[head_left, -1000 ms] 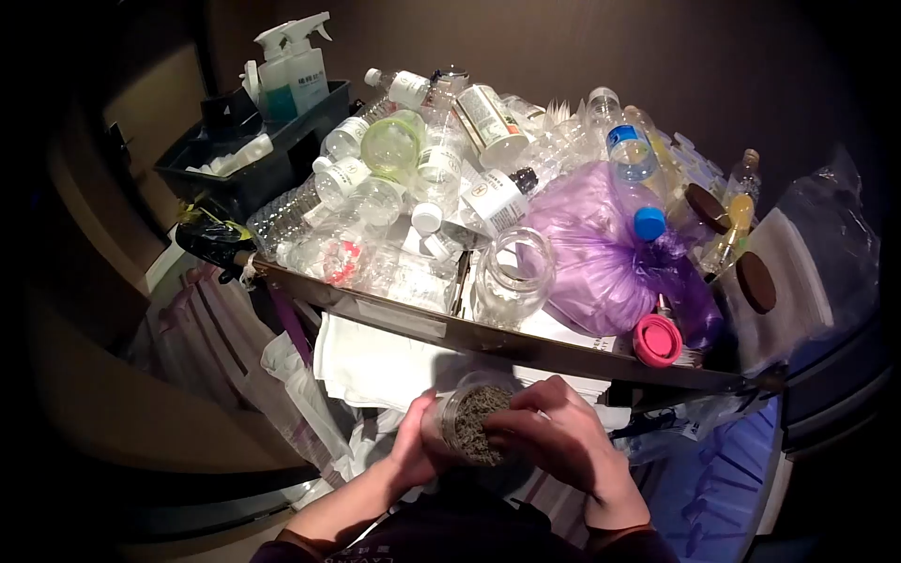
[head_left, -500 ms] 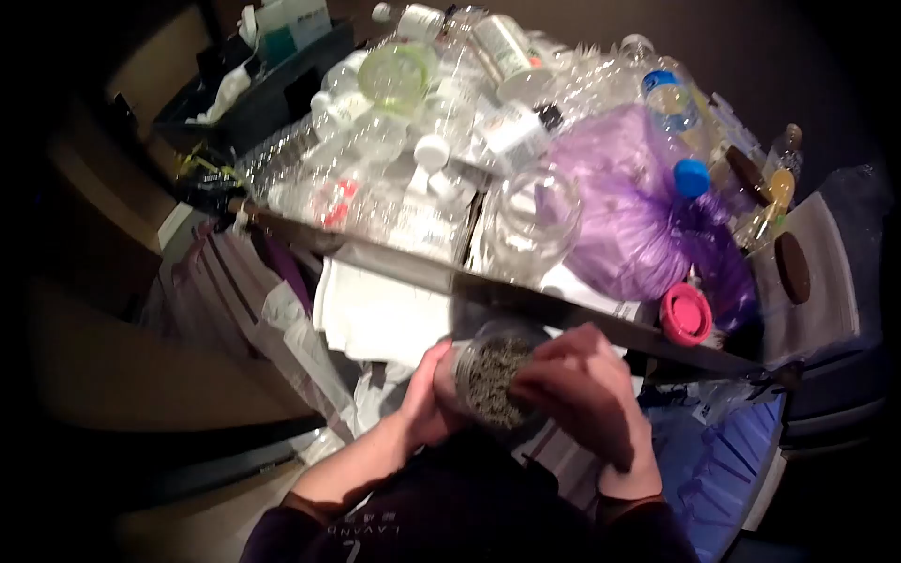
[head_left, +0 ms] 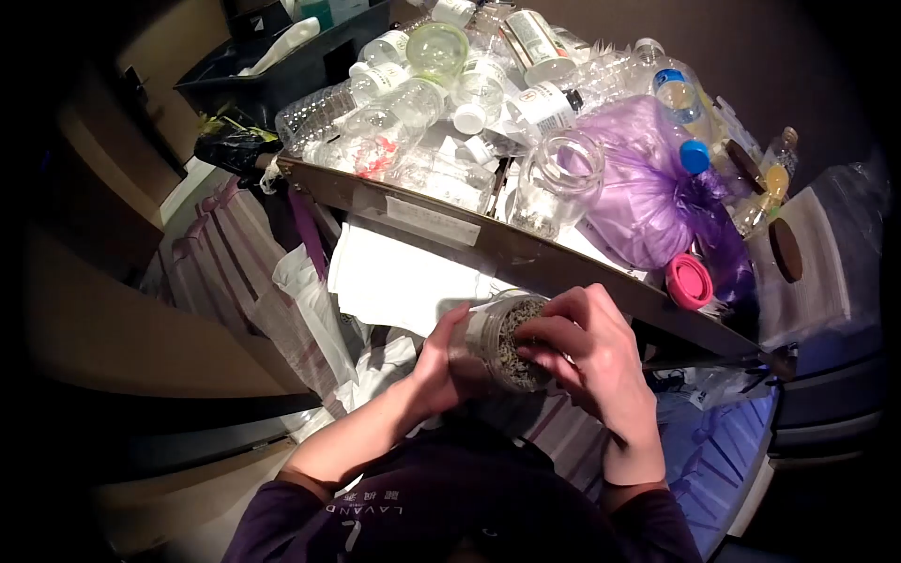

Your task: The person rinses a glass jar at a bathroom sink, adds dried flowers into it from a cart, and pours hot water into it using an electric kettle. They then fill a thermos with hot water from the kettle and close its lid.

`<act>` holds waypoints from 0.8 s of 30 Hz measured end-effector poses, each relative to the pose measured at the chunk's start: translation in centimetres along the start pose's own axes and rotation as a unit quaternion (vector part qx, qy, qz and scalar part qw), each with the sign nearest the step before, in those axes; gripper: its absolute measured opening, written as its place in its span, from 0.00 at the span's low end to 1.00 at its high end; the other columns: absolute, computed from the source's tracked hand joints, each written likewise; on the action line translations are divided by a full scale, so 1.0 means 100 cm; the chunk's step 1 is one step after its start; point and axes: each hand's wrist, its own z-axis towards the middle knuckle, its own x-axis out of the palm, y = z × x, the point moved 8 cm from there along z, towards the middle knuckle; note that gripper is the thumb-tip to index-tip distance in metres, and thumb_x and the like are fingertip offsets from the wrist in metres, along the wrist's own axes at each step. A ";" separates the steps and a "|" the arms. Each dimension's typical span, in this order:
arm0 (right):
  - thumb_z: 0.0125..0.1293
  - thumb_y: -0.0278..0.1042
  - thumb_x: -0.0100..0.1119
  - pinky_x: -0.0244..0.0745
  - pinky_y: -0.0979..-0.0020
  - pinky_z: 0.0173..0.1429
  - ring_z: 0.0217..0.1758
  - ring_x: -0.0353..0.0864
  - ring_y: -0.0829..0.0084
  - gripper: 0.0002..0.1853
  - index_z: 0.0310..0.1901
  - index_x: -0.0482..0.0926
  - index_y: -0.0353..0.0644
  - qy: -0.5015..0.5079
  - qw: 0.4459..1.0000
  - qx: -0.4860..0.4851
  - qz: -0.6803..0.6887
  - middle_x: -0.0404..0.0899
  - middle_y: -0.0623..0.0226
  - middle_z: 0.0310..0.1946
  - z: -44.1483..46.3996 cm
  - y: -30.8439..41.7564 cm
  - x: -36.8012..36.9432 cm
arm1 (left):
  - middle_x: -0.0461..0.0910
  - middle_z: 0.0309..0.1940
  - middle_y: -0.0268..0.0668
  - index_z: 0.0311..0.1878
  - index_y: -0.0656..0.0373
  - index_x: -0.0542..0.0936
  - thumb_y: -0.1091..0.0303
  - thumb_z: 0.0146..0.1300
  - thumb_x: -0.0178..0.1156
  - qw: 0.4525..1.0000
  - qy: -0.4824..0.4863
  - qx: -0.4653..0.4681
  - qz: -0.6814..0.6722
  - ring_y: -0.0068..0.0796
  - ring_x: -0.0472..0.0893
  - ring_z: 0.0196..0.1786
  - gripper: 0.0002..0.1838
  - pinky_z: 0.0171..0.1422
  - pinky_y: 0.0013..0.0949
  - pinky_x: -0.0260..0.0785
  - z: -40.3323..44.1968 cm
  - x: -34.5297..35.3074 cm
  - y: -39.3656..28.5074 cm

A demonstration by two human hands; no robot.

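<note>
My left hand (head_left: 441,361) is wrapped around a clear jar (head_left: 477,349) from the left side. Its open mouth tilts to the right, and inside lie grey-green dried bits (head_left: 510,349) that look like dried herbs or flower buds. The bent fingers of my right hand (head_left: 591,347) are pinched together at the jar's mouth, over the dried bits. What those fingertips hold, if anything, is hidden. Beyond the jar, an empty wide-mouthed clear jar (head_left: 554,202) leans on the cart's near edge, and a pink lid (head_left: 690,281) lies to its right.
A cart (head_left: 535,249) carries a heap of plastic bottles (head_left: 413,103) and a knotted purple bag (head_left: 629,188). Below its edge are white cloths (head_left: 404,281). A dark bin (head_left: 253,84) stands far left, striped bags (head_left: 225,249) nearer, and a blue bag (head_left: 723,460) lower right.
The jar has risen slightly and tipped its mouth toward the right. My right hand has shifted up with it, fingertips still at the mouth. The view has moved a little.
</note>
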 end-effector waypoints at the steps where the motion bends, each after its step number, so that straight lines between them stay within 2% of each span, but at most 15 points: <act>1: 0.44 0.26 0.68 0.68 0.67 0.39 0.36 0.73 0.64 0.12 0.34 0.81 0.43 0.010 1.000 -0.003 0.003 0.74 0.67 0.32 0.001 0.003 0.000 | 0.75 0.55 0.40 0.64 0.56 0.67 0.38 0.65 0.40 1.000 0.005 0.005 0.003 0.38 0.76 0.56 0.35 0.61 0.47 0.67 -0.003 0.007 -0.002; 8: 0.45 0.25 0.68 0.67 0.67 0.39 0.34 0.71 0.64 0.10 0.32 0.81 0.41 -0.025 0.997 0.009 0.076 0.73 0.66 0.29 0.004 0.004 -0.003 | 0.77 0.53 0.37 0.61 0.51 0.71 0.33 0.61 0.41 0.998 -0.044 -0.037 0.016 0.35 0.77 0.52 0.36 0.53 0.43 0.68 -0.010 0.002 0.000; 11: 0.47 0.24 0.67 0.67 0.67 0.38 0.33 0.72 0.65 0.08 0.31 0.81 0.39 -0.029 0.995 0.026 0.088 0.74 0.66 0.28 0.006 0.005 -0.006 | 0.78 0.51 0.35 0.60 0.49 0.72 0.32 0.61 0.41 0.999 0.000 -0.034 0.026 0.32 0.77 0.50 0.35 0.49 0.40 0.69 -0.012 0.005 -0.003; 14: 0.48 0.24 0.67 0.68 0.69 0.39 0.34 0.73 0.67 0.07 0.31 0.81 0.39 -0.035 0.990 0.044 0.129 0.75 0.66 0.29 0.007 0.003 -0.007 | 0.79 0.46 0.33 0.57 0.48 0.73 0.33 0.62 0.40 0.999 -0.001 -0.025 0.034 0.31 0.79 0.45 0.33 0.37 0.39 0.73 -0.013 0.006 -0.005; 19: 0.53 0.23 0.65 0.68 0.76 0.40 0.35 0.74 0.75 0.04 0.32 0.81 0.37 -0.084 0.967 0.087 0.223 0.76 0.67 0.30 0.017 -0.003 -0.033 | 0.79 0.43 0.31 0.57 0.47 0.73 0.35 0.65 0.35 0.998 0.036 -0.024 0.035 0.28 0.78 0.41 0.32 0.32 0.35 0.71 -0.004 0.012 -0.008; 21: 0.56 0.23 0.63 0.65 0.78 0.38 0.35 0.72 0.80 0.03 0.33 0.81 0.37 -0.148 0.962 0.099 0.206 0.75 0.69 0.31 0.029 -0.010 -0.058 | 0.79 0.44 0.30 0.57 0.46 0.73 0.36 0.65 0.34 0.998 0.036 -0.018 0.038 0.28 0.78 0.41 0.31 0.31 0.34 0.70 -0.003 0.018 -0.009; 24: 0.57 0.26 0.63 0.65 0.79 0.38 0.34 0.72 0.81 0.05 0.35 0.81 0.36 -0.216 0.967 0.088 0.101 0.75 0.70 0.30 0.056 -0.019 -0.086 | 0.79 0.45 0.28 0.58 0.45 0.73 0.38 0.66 0.34 0.999 0.007 -0.005 0.031 0.28 0.78 0.43 0.30 0.32 0.34 0.71 -0.010 0.030 -0.011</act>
